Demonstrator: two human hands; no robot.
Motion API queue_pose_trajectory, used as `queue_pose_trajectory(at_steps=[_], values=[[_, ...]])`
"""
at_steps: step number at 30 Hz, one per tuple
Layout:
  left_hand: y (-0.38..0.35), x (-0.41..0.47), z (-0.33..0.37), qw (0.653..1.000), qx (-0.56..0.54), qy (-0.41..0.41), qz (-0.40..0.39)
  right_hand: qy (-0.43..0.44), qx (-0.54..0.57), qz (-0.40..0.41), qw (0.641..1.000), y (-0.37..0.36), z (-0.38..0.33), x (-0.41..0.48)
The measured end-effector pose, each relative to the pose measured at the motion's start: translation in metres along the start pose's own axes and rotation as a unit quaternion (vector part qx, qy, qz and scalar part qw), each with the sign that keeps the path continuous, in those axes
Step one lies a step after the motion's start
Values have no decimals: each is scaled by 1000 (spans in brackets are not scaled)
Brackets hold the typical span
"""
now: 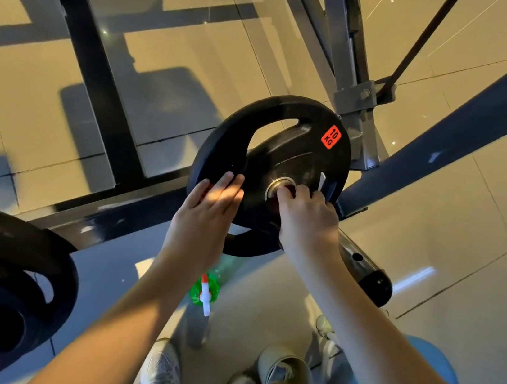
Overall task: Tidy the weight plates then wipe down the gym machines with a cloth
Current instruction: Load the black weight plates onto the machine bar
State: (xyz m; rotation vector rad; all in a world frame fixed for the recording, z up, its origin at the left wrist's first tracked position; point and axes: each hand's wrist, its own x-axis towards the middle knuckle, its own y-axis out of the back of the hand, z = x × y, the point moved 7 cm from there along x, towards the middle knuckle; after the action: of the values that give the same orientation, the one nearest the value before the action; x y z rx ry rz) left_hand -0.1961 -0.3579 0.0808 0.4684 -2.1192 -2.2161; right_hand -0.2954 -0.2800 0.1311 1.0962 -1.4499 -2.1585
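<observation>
Black round rubber 10 kg weight plate (284, 150) should be held square, I'd judge: left hand (208, 205) pressing flat-fingered on its face, right hand (307, 219) curled, gripping its steel hub (277, 184).

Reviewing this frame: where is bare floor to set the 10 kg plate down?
Bare tiles lie right of the blue beam, and between the black frame bars upper left. Crowded near the shoes: green spray bottle, cup, and a second plate lower left.

Light is glaring off the glossy beige tiled floor (465, 254); hard shadows are striping it; a bright band is crossing the left hand (206, 214).
</observation>
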Motion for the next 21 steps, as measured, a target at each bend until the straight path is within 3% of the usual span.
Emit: queue_pose_trajectory(at_steps=[7, 13, 17, 21], values=[[15, -15, -10, 997, -72, 9, 29, -8, 199, 67, 978, 23, 24, -15], [25, -44, -38, 996, -70, 34, 40, 2, 398, 176, 900, 26, -7, -21], [21, -63, -69, 996, -62, 66, 27, 22, 446, 220, 867, 24, -47, -21], [9, -95, -100, 990, -30, 134, -29, 76, 438, 209, 871, 13, -93, -20]])
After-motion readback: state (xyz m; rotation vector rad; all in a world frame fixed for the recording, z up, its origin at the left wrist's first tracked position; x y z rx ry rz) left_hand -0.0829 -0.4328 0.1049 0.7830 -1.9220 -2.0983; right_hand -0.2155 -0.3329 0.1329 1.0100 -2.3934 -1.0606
